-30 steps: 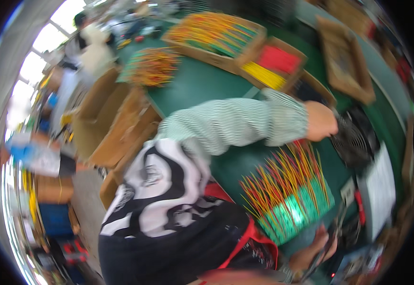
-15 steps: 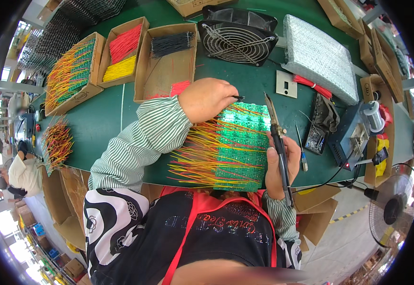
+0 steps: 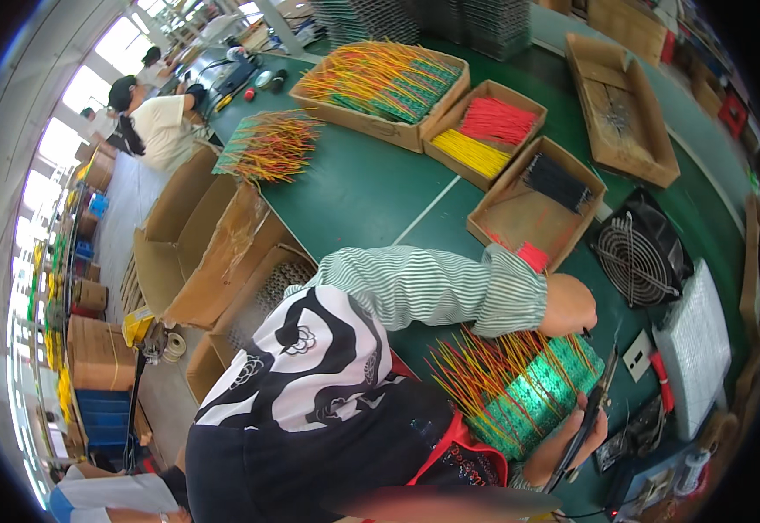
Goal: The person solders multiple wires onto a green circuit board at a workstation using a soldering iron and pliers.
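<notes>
A green circuit board [image 3: 544,394] bristling with yellow and red wires lies between the hands: left hand [image 3: 569,306] curled at its top edge, grip unclear; right hand [image 3: 591,424] grips a dark tool [image 3: 591,410].

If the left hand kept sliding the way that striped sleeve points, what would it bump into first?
Probably the black round fan grille, just past the left hand on the green table; depth is hard to judge here.

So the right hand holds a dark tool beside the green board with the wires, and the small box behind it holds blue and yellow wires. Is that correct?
Not quite. The head view shows the small box holds red and yellow wires, not blue. The rest stands: the right hand holds a dark tool beside the green board with the wires.
</notes>
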### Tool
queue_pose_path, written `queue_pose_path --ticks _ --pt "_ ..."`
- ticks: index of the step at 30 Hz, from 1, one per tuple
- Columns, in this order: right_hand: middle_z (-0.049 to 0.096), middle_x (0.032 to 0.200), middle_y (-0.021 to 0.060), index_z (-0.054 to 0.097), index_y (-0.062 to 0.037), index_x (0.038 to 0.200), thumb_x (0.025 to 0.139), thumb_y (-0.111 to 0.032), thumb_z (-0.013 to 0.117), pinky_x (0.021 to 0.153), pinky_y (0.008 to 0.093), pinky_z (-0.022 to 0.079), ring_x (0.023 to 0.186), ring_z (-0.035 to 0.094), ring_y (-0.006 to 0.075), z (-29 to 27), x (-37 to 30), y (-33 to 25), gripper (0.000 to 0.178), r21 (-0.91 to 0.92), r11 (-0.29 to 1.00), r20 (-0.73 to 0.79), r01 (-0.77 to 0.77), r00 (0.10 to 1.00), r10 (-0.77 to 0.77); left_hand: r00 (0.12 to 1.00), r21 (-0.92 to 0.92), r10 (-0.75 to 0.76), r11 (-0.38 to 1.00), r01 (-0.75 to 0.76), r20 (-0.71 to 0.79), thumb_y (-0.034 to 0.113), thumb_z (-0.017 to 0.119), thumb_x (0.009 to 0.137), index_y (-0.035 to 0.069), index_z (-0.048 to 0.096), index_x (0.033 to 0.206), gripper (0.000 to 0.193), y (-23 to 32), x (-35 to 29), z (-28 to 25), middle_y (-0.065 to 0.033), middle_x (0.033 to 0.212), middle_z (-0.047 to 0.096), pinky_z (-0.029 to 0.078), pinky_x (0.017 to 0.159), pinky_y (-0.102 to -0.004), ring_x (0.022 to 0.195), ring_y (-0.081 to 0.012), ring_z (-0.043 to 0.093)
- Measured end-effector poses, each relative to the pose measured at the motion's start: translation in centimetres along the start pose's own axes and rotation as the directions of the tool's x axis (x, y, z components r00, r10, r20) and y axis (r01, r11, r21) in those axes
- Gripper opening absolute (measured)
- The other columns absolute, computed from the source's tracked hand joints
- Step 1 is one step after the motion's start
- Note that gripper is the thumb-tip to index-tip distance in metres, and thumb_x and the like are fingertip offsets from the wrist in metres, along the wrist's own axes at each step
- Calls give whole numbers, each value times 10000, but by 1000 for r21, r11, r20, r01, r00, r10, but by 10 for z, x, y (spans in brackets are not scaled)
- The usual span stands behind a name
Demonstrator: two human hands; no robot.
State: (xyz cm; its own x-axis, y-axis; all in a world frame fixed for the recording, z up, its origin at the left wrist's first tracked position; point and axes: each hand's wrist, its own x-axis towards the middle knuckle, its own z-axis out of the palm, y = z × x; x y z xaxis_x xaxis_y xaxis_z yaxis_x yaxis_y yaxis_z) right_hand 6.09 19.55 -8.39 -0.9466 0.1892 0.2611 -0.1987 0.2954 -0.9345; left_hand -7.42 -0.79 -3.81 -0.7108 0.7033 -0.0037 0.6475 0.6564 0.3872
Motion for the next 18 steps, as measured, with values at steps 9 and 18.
queue_pose_path --ticks 9,18 --pt "518 1112 213 383 27 1202 928 -93 448 894 403 457 1028 571 306 -8 4 -8 306 -66 997 -26 43 999 -44 997 123 -17 992 27 -80 113 589 687 27 587 794 137 21 -26 -39 -122 742 618 500 601 -415 745 -314 622" --pt "602 903 170 495 37 1078 856 -171 602 727 356 479 841 579 245 -38 1 -61 322 -160 978 -2 -134 991 136 993 11 89 996 -89 -82 158 575 716 19 603 724 142 14 -25 -8 -159 662 606 482 596 -440 671 -333 610"
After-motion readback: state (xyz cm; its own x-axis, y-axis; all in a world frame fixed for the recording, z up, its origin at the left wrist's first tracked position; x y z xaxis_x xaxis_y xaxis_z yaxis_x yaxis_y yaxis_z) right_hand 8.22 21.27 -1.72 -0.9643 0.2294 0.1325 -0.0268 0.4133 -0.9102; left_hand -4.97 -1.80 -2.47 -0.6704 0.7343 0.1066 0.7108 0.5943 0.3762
